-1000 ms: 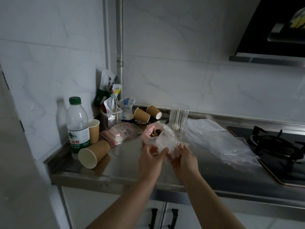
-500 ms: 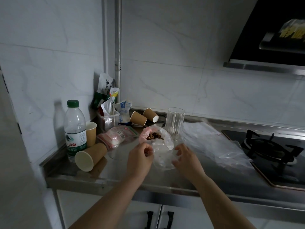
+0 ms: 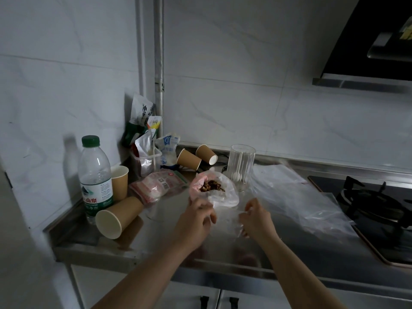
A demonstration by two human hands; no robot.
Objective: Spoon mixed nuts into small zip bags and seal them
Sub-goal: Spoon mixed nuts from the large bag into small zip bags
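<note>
Two hands work one small zip bag point(image 3: 226, 216) just above the worktop point(image 3: 156, 237): your left hand point(image 3: 197, 219) and right hand point(image 3: 256, 219) each pinch a side, probably opening it beside the nuts point(image 3: 211, 186).

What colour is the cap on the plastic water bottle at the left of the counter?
Dark green, on the clear plastic water bottle, seen best in the head view.

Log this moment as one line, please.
left hand: pinching small zip bag | right hand: pinching it | nuts bag: open behind
</note>
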